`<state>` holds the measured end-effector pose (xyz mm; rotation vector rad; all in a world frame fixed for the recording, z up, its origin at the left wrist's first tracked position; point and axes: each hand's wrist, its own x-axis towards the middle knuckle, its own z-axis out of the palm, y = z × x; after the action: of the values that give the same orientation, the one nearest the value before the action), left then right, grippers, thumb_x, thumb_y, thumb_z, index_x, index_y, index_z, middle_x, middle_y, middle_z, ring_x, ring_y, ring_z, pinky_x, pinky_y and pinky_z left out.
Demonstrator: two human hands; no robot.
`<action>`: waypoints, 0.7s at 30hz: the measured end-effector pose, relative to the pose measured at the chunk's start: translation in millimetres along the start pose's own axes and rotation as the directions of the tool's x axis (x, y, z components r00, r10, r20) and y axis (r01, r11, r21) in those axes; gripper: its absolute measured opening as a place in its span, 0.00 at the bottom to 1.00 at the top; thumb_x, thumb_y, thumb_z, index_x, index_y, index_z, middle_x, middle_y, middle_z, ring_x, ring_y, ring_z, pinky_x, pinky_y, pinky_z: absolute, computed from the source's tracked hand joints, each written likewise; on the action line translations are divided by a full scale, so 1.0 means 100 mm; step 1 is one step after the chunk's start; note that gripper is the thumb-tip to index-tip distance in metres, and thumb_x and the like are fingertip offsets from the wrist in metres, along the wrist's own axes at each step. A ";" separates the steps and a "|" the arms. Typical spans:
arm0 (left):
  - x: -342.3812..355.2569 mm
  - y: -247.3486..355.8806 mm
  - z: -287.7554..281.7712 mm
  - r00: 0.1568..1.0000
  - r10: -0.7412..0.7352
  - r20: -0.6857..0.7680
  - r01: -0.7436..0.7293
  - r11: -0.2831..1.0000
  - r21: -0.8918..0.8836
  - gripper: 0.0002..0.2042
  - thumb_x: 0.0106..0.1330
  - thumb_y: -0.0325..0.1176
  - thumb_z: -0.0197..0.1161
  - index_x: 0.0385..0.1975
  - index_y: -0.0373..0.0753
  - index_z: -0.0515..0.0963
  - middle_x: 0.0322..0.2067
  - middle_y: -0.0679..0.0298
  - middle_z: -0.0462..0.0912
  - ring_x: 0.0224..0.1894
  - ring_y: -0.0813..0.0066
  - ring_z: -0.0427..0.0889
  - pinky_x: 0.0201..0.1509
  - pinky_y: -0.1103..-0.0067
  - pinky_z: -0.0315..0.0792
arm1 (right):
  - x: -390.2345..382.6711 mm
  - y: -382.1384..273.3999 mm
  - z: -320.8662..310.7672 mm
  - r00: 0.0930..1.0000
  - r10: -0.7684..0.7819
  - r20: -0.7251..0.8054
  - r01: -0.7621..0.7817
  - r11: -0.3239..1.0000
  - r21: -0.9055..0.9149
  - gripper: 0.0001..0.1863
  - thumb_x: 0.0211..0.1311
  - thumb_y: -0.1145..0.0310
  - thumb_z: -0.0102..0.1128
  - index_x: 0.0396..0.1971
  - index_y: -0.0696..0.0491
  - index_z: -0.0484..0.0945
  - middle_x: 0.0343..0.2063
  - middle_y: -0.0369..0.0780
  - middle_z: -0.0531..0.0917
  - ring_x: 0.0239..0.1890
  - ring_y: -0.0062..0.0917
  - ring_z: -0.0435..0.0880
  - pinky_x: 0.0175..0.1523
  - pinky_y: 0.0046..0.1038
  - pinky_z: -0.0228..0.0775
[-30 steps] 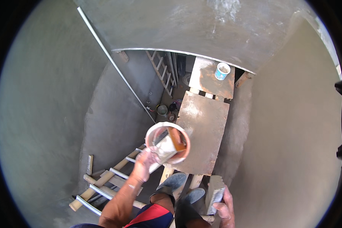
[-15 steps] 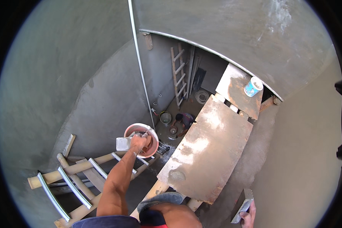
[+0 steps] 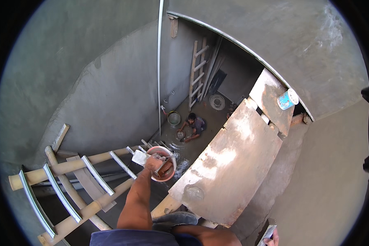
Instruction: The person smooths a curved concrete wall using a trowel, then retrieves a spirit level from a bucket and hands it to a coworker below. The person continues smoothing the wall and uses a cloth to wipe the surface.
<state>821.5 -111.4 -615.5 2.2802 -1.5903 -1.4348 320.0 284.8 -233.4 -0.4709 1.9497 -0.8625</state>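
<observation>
My left hand (image 3: 153,162) reaches down on an outstretched arm, closed at the near-left side of a pinkish bucket (image 3: 171,173). It seems to grip the bucket's handle, though the fingers partly hide this. A pale rectangular block (image 3: 140,158) sticks out left of the hand. Reddish-brown pieces (image 3: 165,169) lie inside the bucket. At the bottom right edge, my right hand (image 3: 273,239) is closed on a grey, flat rectangular plastering float (image 3: 265,233), largely cut off by the frame.
A bamboo ladder (image 3: 71,168) with metal rungs lies at lower left. Mortar-smeared planks (image 3: 233,160) span the middle; a blue-and-white can (image 3: 288,99) stands at their far end. Far below, a person (image 3: 196,124) crouches by a round container (image 3: 174,118). A white pipe (image 3: 159,61) runs down the wall.
The view has shifted. My left hand and the bucket have moved right past the ladder's end together. The float in my right hand has sunk lower toward the frame's bottom edge.
</observation>
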 end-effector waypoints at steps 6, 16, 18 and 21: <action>0.04 -0.24 0.55 0.985 0.014 0.171 -0.055 0.971 0.235 0.27 0.71 0.57 0.62 0.56 0.40 0.87 0.60 0.48 0.87 0.66 0.46 0.83 0.71 0.61 0.75 | -0.16 0.04 0.08 0.997 0.059 0.043 -0.055 0.995 -0.089 0.45 0.59 0.59 0.64 0.76 0.63 0.67 0.66 0.44 0.78 0.66 0.32 0.75 0.68 0.31 0.71; 0.20 -0.45 0.85 0.971 -0.037 0.235 -0.030 0.962 0.273 0.32 0.71 0.61 0.62 0.59 0.37 0.86 0.58 0.43 0.87 0.65 0.45 0.83 0.70 0.61 0.76 | -0.09 0.07 0.13 0.998 0.009 0.065 0.000 0.992 -0.130 0.43 0.58 0.56 0.63 0.73 0.62 0.71 0.62 0.42 0.80 0.63 0.31 0.76 0.66 0.31 0.71; 0.31 -0.45 0.89 0.976 0.041 0.214 -0.095 0.964 0.249 0.29 0.71 0.59 0.63 0.56 0.39 0.87 0.57 0.44 0.88 0.64 0.45 0.84 0.69 0.60 0.77 | -0.08 0.06 0.16 0.996 -0.035 0.081 0.044 0.992 -0.117 0.42 0.58 0.56 0.63 0.72 0.62 0.72 0.61 0.41 0.80 0.62 0.30 0.76 0.65 0.30 0.71; 0.47 -0.39 0.91 0.963 0.163 0.216 -0.210 0.954 0.215 0.24 0.71 0.56 0.64 0.52 0.41 0.88 0.55 0.45 0.88 0.62 0.45 0.85 0.68 0.60 0.78 | -0.08 0.02 0.20 0.998 -0.001 0.059 0.008 0.992 -0.128 0.42 0.57 0.57 0.63 0.71 0.61 0.72 0.59 0.41 0.81 0.61 0.30 0.77 0.64 0.30 0.71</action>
<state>791.4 -85.6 -717.9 2.0768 -2.0774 -1.5363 341.2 283.5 -236.2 -0.5699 1.9580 -0.7214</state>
